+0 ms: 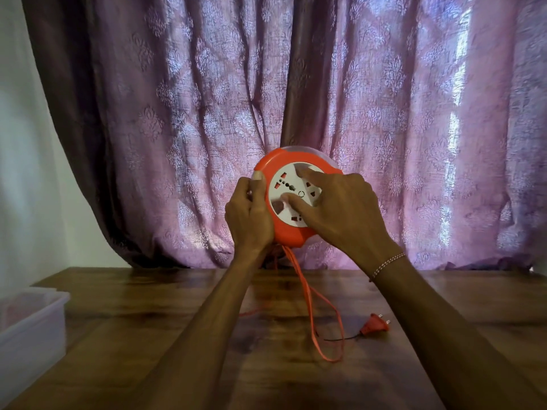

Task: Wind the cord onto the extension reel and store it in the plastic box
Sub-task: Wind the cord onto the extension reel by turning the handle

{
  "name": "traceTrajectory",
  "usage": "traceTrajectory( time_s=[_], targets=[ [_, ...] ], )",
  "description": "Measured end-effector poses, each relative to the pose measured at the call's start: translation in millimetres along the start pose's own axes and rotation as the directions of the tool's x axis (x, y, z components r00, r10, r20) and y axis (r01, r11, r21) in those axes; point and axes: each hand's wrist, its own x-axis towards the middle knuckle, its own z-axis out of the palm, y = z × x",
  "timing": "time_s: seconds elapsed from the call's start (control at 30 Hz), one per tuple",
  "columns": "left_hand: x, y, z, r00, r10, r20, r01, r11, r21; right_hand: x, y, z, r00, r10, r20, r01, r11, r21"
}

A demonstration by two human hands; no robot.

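Observation:
I hold an orange extension reel [284, 232] with a white socket face up in the air above the table. My left hand [250, 214] grips its left rim. My right hand [340, 208] lies over the white face, thumb and fingers pressed on it. An orange cord [307, 294] hangs from the reel's underside down to the table, loops there and ends in an orange plug [374, 324] lying on the wood to the right. The plastic box [29, 324], translucent and open, stands at the table's left edge.
The brown wooden table [148, 335] fills the lower view. A purple patterned curtain [414, 113] hangs close behind the table's far edge. A pale wall [17, 143] is at the left.

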Motion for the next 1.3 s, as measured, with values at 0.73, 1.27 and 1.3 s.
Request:
traceTrajectory(
  time_s=[0.73,1.27,1.3],
  targets=[
    [11,2,-5,0.975,-0.146,-0.170,0.145,0.989,-0.020,-1,12,-4,0.637,-0.101,0.765,-0.236,0.918,0.317],
    [14,5,-7,0.960,-0.194,-0.201,0.176,0.979,-0.106,-8,56,38,0.650,0.164,0.742,-0.501,0.827,0.255],
    [13,5,-7,0.961,-0.189,-0.202,0.172,0.980,-0.100,-9,60,41,0.673,0.157,0.723,-0.426,0.881,0.206]
  ],
)
